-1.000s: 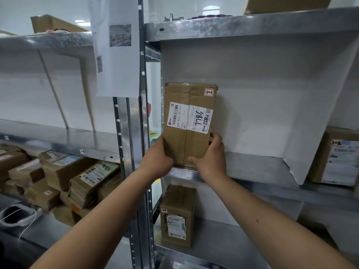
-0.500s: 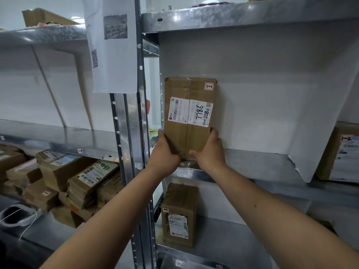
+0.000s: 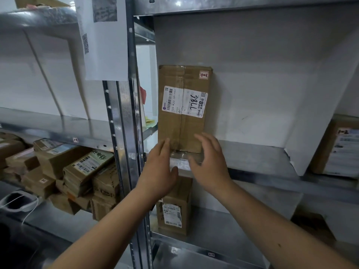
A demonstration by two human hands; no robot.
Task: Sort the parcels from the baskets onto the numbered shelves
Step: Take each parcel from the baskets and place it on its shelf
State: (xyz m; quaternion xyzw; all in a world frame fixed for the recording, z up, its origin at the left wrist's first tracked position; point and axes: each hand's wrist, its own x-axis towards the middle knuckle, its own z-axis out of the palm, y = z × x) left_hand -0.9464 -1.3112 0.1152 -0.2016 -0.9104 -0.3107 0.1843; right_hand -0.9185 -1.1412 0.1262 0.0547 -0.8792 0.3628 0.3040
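A brown cardboard parcel (image 3: 184,107) marked 7786 stands upright on the metal shelf (image 3: 252,152), against the white back wall at the shelf's left end. My left hand (image 3: 159,169) is just below its lower left corner, fingers straight and relaxed, fingertips near the box's bottom edge. My right hand (image 3: 211,162) hovers in front of its lower right corner with fingers spread. Neither hand grips the parcel.
A steel upright post (image 3: 126,152) with a paper sheet (image 3: 103,35) taped on it stands left of the parcel. Another box (image 3: 174,208) stands on the shelf below. Several stacked parcels (image 3: 77,171) fill the left bay. A labelled box (image 3: 342,148) sits at far right.
Both hands held the parcel's lower end and set it on the shelf; now they have let go and drawn back slightly with fingers opened. The parcel stands by itself.
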